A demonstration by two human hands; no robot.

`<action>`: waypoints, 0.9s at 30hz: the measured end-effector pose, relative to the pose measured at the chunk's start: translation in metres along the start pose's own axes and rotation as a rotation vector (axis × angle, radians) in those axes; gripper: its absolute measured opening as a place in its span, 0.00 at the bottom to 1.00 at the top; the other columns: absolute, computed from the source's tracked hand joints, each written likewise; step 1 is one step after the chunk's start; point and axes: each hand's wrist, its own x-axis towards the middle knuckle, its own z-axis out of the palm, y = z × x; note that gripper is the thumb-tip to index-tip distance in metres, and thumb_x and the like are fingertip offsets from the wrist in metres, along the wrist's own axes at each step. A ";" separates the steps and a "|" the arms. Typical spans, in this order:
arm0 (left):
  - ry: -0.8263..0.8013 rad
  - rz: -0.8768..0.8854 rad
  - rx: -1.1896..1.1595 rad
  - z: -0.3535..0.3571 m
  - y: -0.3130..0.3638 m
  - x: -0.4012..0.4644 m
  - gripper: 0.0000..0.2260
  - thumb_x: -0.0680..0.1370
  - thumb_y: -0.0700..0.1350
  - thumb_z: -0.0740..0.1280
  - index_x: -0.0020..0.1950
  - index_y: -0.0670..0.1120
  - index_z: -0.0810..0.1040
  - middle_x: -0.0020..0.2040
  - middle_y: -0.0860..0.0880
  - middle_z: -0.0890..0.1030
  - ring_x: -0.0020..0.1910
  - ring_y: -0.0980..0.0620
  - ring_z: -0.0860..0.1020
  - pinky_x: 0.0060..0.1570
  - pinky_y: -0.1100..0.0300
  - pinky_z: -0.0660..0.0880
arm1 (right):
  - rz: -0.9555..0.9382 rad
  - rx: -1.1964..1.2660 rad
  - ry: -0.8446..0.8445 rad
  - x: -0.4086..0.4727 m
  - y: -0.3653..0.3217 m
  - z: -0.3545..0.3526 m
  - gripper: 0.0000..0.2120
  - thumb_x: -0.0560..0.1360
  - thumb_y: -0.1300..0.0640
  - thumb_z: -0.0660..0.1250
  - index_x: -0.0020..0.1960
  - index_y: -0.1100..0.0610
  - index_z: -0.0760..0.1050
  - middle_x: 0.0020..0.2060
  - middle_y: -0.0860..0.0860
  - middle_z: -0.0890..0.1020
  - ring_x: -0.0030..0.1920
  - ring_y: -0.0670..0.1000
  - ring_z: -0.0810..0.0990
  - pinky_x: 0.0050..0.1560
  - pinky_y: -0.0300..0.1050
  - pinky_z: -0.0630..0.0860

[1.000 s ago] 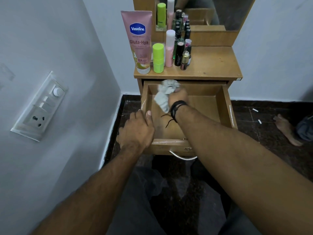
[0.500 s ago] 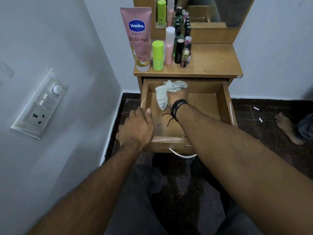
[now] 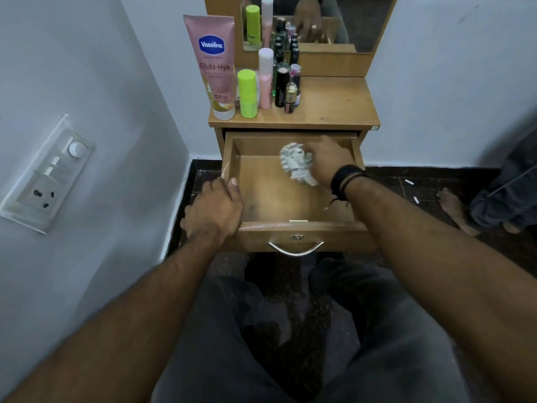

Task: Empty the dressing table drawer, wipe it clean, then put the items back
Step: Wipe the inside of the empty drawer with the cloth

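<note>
Inside the emptied drawer [image 3: 261, 196], the right hand [image 3: 322, 161] grips a crumpled cloth [image 3: 296, 164] mid-wipe; the left hand [image 3: 215, 210] clasps the drawer's side. Restocking cosmetics [image 3: 261, 82] from the tabletop [image 3: 328, 109] likely follows.

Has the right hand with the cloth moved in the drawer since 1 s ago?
Yes. The right hand and the cloth have moved rightward, away from the drawer's left wall and toward its right wall. The left hand still grips the front left corner.
</note>
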 end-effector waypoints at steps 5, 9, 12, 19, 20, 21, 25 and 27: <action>-0.003 -0.016 0.008 -0.001 0.001 0.001 0.30 0.82 0.65 0.41 0.70 0.50 0.70 0.65 0.47 0.75 0.60 0.41 0.76 0.55 0.39 0.71 | 0.091 -0.230 -0.018 -0.030 0.074 -0.014 0.19 0.78 0.51 0.67 0.69 0.46 0.74 0.64 0.57 0.71 0.60 0.64 0.76 0.65 0.58 0.74; -0.011 -0.010 0.005 -0.001 0.000 0.001 0.30 0.82 0.64 0.41 0.71 0.49 0.69 0.66 0.46 0.74 0.61 0.40 0.75 0.56 0.38 0.72 | 0.052 -0.239 -0.160 -0.052 0.098 0.010 0.26 0.78 0.52 0.63 0.76 0.46 0.65 0.79 0.53 0.54 0.71 0.66 0.67 0.73 0.58 0.65; -0.018 -0.006 0.004 -0.001 0.000 0.002 0.29 0.83 0.63 0.42 0.71 0.48 0.69 0.67 0.46 0.74 0.62 0.41 0.75 0.58 0.37 0.73 | 0.059 -0.202 -0.146 -0.041 0.102 0.022 0.27 0.80 0.50 0.61 0.78 0.46 0.62 0.81 0.51 0.44 0.72 0.68 0.66 0.74 0.58 0.64; 0.023 0.053 0.003 0.001 0.001 0.001 0.28 0.84 0.62 0.44 0.71 0.47 0.71 0.66 0.44 0.75 0.60 0.42 0.76 0.50 0.47 0.72 | 0.114 -0.134 -0.098 0.020 0.094 0.008 0.29 0.81 0.45 0.60 0.80 0.43 0.56 0.81 0.54 0.51 0.73 0.65 0.66 0.75 0.54 0.62; 0.022 0.054 0.007 0.000 0.001 0.001 0.28 0.84 0.62 0.44 0.71 0.47 0.71 0.66 0.44 0.75 0.60 0.42 0.76 0.51 0.46 0.73 | 0.099 -0.150 -0.086 0.021 0.094 0.008 0.30 0.81 0.45 0.61 0.80 0.43 0.55 0.81 0.53 0.54 0.73 0.64 0.66 0.75 0.53 0.63; 0.022 0.056 0.011 0.000 0.001 0.001 0.28 0.84 0.62 0.44 0.71 0.47 0.71 0.66 0.44 0.75 0.60 0.42 0.77 0.51 0.46 0.73 | 0.077 -0.175 -0.071 0.020 0.095 0.007 0.31 0.81 0.46 0.61 0.81 0.44 0.55 0.80 0.53 0.58 0.73 0.62 0.68 0.75 0.51 0.63; 0.026 0.059 0.012 0.001 -0.001 0.001 0.28 0.84 0.62 0.44 0.71 0.46 0.71 0.66 0.44 0.75 0.60 0.41 0.77 0.49 0.47 0.71 | 0.008 -0.198 -0.127 -0.001 0.095 -0.009 0.23 0.81 0.54 0.63 0.76 0.50 0.70 0.79 0.53 0.59 0.74 0.59 0.66 0.74 0.49 0.63; 0.027 0.051 0.016 0.001 -0.001 0.002 0.28 0.84 0.62 0.44 0.71 0.46 0.70 0.66 0.43 0.75 0.60 0.40 0.77 0.47 0.48 0.69 | -0.002 -0.215 -0.153 -0.023 0.092 -0.017 0.20 0.81 0.54 0.64 0.72 0.49 0.74 0.74 0.54 0.68 0.70 0.58 0.71 0.70 0.49 0.67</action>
